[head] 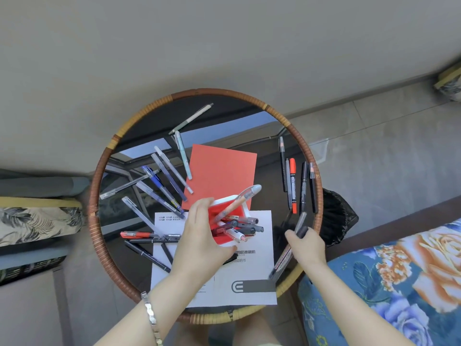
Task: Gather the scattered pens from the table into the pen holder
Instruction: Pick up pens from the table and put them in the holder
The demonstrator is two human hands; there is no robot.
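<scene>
Over the round glass table (249, 116) with its wicker rim, your left hand (199, 236) clasps the red pen holder (224, 213), already bristling with pens, atop a white leaflet (249, 270). Your right hand (308, 243) grips a dark pen (300, 226) near the rim. More pens (159, 181) lie scattered beside a red sheet (222, 171).

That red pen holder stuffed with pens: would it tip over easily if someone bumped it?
Probably. The pen holder already leans, steadied by the left hand. The pink pen sticks out far above it, likely making it top-heavy. It looks like light plastic on a glossy table, so it may slide.
</scene>
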